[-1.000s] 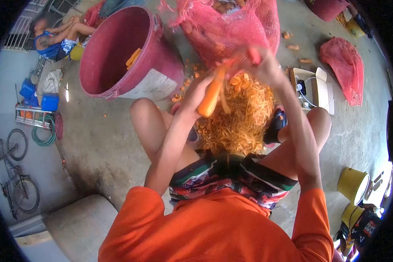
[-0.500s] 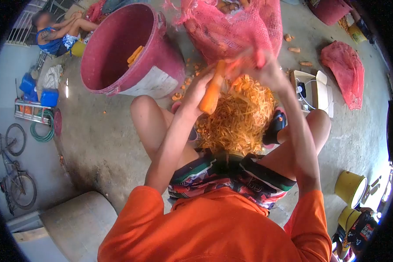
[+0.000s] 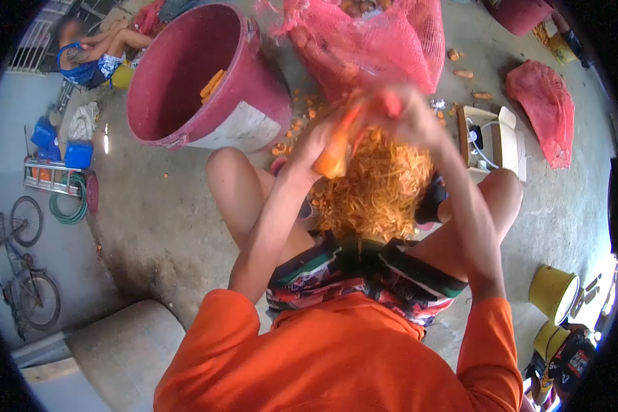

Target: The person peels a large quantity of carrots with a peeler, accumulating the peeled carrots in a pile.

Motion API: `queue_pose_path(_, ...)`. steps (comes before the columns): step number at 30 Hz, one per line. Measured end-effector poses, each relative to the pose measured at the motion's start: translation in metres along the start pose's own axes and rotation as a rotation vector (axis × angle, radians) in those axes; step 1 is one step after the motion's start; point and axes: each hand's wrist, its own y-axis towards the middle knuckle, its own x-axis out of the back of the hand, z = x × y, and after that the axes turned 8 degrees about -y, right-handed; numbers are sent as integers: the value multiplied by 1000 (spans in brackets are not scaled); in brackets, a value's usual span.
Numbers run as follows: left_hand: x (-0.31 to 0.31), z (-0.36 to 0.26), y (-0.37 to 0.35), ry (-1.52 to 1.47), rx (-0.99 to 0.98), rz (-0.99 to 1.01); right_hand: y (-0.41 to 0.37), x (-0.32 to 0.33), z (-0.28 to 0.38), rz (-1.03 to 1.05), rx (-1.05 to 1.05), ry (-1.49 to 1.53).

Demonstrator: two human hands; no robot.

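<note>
In my left hand (image 3: pixel 310 143) is a peeled-looking orange carrot (image 3: pixel 332 162), its thick end pointing down towards me. My right hand (image 3: pixel 420 122) is smeared by motion and closed around a red-handled peeler (image 3: pixel 391 104), close to the carrot's far end. The peeler's blade is too blurred to make out. Below both hands, between my feet, lies a big heap of carrot peelings (image 3: pixel 381 189). Just beyond the hands stands a pink mesh sack (image 3: pixel 364 51) with carrots inside.
A large maroon tub (image 3: pixel 261 89) with a few carrots inside stands at the left. To the right are an open cardboard box (image 3: pixel 508 147) and a red mesh bag (image 3: pixel 546 103). Carrot scraps litter the floor. A person (image 3: pixel 82 62) sits at far left; a yellow bucket (image 3: pixel 553 292) lies right.
My right hand has shifted slightly, with the peeler still in its grip. My left hand keeps hold of the carrot, which has tilted a little.
</note>
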Motion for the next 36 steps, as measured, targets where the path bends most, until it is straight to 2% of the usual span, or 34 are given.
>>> queue_pose_path(1,13,4,-2,99,-5,88,0,9,-16,1,-12,4)
queue_pose_path(3,21,4,-1,70,63,152,10,37,-44,-119,-310,184)
queue_pose_path(4,19,4,0,111,-11,185,8,37,-42,-160,-332,306)
queue_pose_path(5,17,2,1,153,-89,216,3,32,-38,-159,-326,303)
queue_pose_path(7,14,5,6,109,-78,154,-4,9,5,20,-108,134)
queue_pose_path(8,-1,1,5,23,-64,69,-2,0,17,121,26,22)
queue_pose_path(9,-8,-1,3,-61,-49,-19,-1,-6,23,142,82,94)
queue_pose_path(10,0,-4,-3,4,-42,211,-1,-6,10,101,15,74)
queue_pose_path(11,8,-2,-6,5,-30,203,-2,-2,-7,61,-58,52)
queue_pose_path(12,16,0,-3,58,-36,179,0,3,-20,-1,-284,227)
queue_pose_path(13,18,1,-2,110,-49,159,2,15,-30,0,-283,219)
queue_pose_path(15,20,2,3,78,-49,149,7,37,-43,-159,-184,125)
queue_pose_path(17,24,0,7,-43,18,132,0,14,-26,-85,-258,399)
queue_pose_path(19,4,-2,7,-89,-33,186,3,3,19,75,132,45)
queue_pose_path(20,-1,-2,5,-128,-37,175,7,6,18,71,140,45)
queue_pose_path(22,2,4,4,-92,-83,72,2,6,14,105,-33,76)
queue_pose_path(23,11,4,3,-89,-70,67,1,9,-10,23,-162,197)
queue_pose_path(25,27,-1,3,46,11,199,8,30,-35,-158,-253,218)
queue_pose_path(26,27,-1,3,51,16,211,4,28,-35,-154,-249,215)
queue_pose_path(28,24,-2,7,-1,-10,240,0,22,-8,-39,-368,507)
queue_pose_path(29,21,1,9,-55,-23,264,-3,8,6,-24,-92,319)
queue_pose_path(30,10,1,6,-102,-27,186,0,2,24,45,23,201)
queue_pose_path(31,-2,-1,5,-99,-28,190,2,0,35,113,135,85)
queue_pose_path(32,-11,-3,1,-86,-53,117,-1,-4,14,82,103,30)
queue_pose_path(33,-12,1,-5,-75,-66,37,-5,0,2,67,-66,32)
queue_pose_path(34,15,7,3,45,-81,171,-3,9,-14,-11,-246,192)
queue_pose_path(35,25,6,7,41,-81,173,0,19,-26,-90,-413,341)
queue_pose_path(36,26,4,4,-30,-3,187,-4,23,-27,-85,-416,340)
